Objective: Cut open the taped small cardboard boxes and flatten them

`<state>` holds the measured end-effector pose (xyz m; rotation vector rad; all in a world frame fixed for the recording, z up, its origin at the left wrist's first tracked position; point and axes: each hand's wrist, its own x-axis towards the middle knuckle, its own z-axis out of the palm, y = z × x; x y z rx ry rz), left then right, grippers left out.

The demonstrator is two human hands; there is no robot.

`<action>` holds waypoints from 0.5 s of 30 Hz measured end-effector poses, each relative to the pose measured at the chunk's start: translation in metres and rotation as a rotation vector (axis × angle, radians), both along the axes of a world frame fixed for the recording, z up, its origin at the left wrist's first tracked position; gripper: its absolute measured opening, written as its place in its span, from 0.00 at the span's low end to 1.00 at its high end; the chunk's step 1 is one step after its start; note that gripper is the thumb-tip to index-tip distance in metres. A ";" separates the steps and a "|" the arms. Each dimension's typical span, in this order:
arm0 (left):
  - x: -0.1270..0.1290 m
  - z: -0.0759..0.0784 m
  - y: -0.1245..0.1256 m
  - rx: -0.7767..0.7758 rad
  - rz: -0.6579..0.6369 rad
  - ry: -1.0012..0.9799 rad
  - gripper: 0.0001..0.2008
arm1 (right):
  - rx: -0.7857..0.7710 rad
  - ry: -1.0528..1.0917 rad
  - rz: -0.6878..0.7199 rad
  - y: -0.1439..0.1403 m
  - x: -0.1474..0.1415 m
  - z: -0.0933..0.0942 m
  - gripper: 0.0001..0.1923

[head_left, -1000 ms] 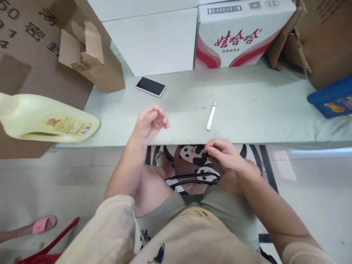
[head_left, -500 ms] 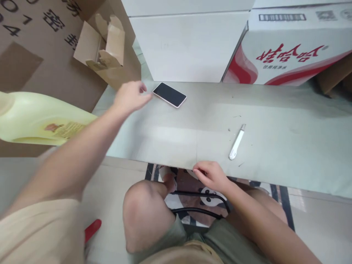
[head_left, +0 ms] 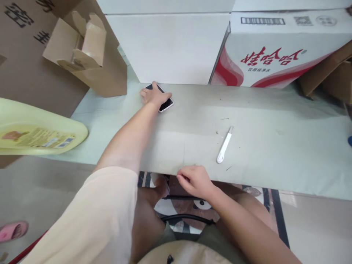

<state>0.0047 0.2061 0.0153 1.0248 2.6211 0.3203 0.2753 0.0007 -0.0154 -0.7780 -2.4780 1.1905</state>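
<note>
Phone [head_left: 167,105] under my spread left hand [head_left: 154,96] could slide if I grip loosely, my right hand [head_left: 196,181] curled, contents unclear.

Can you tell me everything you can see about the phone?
The phone is a flat, thin rectangle with a dark, glossy-looking screen and a pale rim. It lies screen up and slanted on the pale green covered table, just in front of the big white box. The left hand is spread across it, palm down, hiding its middle. A far corner and the near end peek out. The screen parts that show look dark. Its back can't be seen.
</note>
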 end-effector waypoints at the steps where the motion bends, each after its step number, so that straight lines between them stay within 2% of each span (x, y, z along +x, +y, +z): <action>1: 0.000 -0.001 -0.005 0.009 -0.041 0.010 0.51 | 0.002 -0.010 0.007 0.001 -0.001 0.001 0.12; 3: -0.004 -0.004 -0.019 0.047 -0.169 0.017 0.52 | 0.013 -0.028 0.030 0.002 -0.002 0.001 0.11; 6: -0.014 -0.009 -0.051 0.152 -0.499 -0.054 0.53 | 0.036 -0.044 0.047 0.001 -0.002 0.001 0.11; 7: -0.018 -0.012 -0.064 0.188 -0.560 -0.075 0.53 | 0.044 -0.046 0.043 0.001 -0.002 0.001 0.11; 8: -0.021 -0.014 -0.076 0.211 -0.570 -0.076 0.51 | 0.052 -0.047 0.035 0.000 -0.002 0.001 0.11; 11: -0.032 -0.018 -0.105 0.256 -0.450 -0.049 0.48 | 0.079 -0.048 0.017 -0.003 -0.001 -0.001 0.12; 15: -0.044 -0.017 -0.115 0.291 -0.447 -0.121 0.47 | 0.119 -0.050 0.016 -0.005 -0.001 -0.002 0.13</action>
